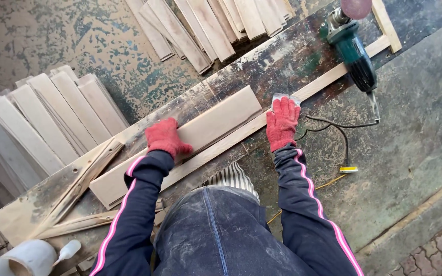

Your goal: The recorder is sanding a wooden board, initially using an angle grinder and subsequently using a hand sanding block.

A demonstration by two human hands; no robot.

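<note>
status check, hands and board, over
Left hand flat on the board. Right hand pressing sandpaper at its end. Grinder parked beyond, apart.

no packages, labels, signs, seemingly

Both arms reach forward in dark sleeves with pink stripes, each hand in a red knit glove: the left hand [166,138] lies palm down with fingers curled, the right hand [282,122] pressed flat, fingers stretched forward and together.
</note>
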